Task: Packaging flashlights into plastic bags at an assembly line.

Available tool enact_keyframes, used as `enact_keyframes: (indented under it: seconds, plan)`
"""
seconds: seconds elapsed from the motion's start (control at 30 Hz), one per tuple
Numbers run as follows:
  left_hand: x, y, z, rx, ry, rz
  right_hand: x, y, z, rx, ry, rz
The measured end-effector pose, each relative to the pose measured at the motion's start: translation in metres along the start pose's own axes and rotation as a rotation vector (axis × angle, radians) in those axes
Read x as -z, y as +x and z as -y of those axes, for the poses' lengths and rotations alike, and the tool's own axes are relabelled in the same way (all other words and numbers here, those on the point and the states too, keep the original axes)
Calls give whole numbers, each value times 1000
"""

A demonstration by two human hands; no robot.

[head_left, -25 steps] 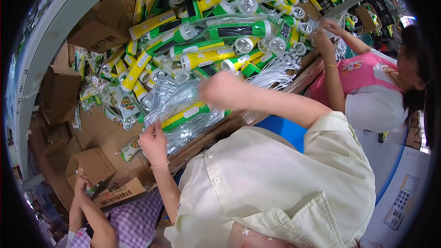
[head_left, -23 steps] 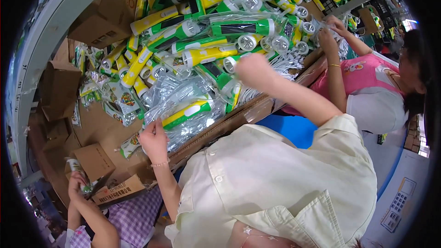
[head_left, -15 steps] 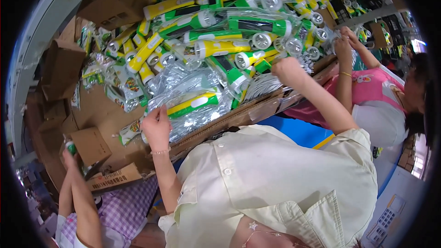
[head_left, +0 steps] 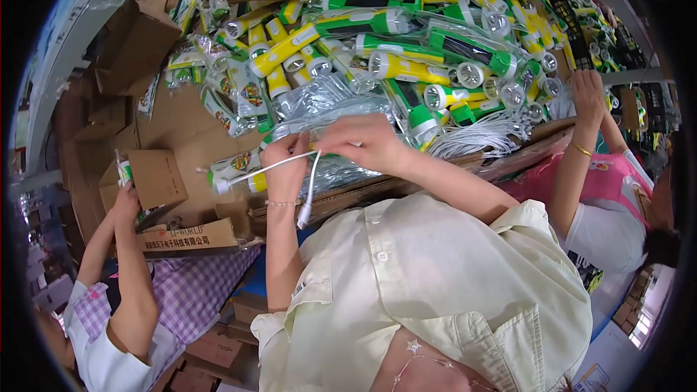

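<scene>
Meeting now, both hands (head_left: 330, 149) hold a white cable (head_left: 308, 181).

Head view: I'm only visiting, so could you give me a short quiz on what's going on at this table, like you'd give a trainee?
1. True or false: the left hand and the right hand both hold the white cable.
2. Which colours are the torches piled on the table? A. red and blue B. green and yellow C. black and white
3. What does the co-worker on the right wear on the wrist of the arm reaching into the pile?

Key: 1. True. 2. B. 3. A gold-coloured bangle.
</scene>
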State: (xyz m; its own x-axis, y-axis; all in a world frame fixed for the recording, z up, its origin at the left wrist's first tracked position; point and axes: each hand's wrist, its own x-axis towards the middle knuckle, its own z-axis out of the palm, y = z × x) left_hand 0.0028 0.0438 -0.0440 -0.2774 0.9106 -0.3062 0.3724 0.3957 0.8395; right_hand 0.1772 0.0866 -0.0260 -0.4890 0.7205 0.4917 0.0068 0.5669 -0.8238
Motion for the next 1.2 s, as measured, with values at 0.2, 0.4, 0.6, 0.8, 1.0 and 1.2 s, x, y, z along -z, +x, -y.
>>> enact_keyframes:
  seconds: [0.2, 0.4, 0.6, 0.8, 1.0, 1.2]
  plan:
    - [3, -4, 10, -40, 6, 9, 30, -32, -34, 40, -998, 399]
    - [-5, -14, 1, -108, 112, 13, 31, -23, -17, 54, -1113, 824]
    - [3, -16, 25, -17, -564, 218, 33, -8, -23, -463, -1162, 889]
    - [4, -16, 20, -29, -214, 69, 16, 23, 3, -91, -841, 382]
    - [6, -17, 31, -105, -261, 88, -30, 21, -22, 2, -490, 292]
    - [39, -25, 18, -135, -223, 33, -20, 37, -23, 222, -523, 483]
